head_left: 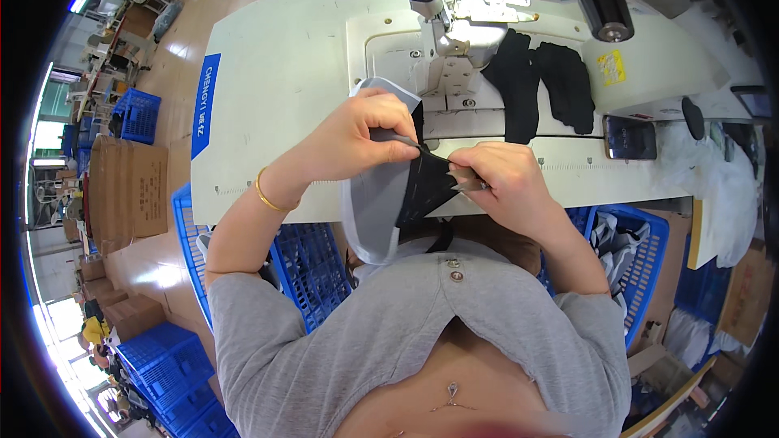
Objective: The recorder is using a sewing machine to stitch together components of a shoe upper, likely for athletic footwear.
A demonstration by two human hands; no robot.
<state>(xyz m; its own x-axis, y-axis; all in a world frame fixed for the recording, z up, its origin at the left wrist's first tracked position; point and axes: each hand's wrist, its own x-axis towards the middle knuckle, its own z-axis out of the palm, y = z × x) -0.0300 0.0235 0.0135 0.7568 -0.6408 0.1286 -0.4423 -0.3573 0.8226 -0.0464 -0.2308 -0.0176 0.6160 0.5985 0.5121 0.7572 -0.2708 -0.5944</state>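
In front of the sewing machine, my left hand pinches the upper edge of a grey and black fabric piece. The piece hangs over the table's front edge, its grey panel with a pale border under my left hand and its black part stretching right. My right hand is closed at the black part's right end. A small metallic thing, like thread snips, shows between its fingers; its full shape is hidden. Two black fabric pieces lie right of the needle area.
The pale sewing table carries a dark phone at its right. Below the edge stand a blue basket on the left and another blue basket with fabric on the right. A carton and stacked blue crates stand farther left.
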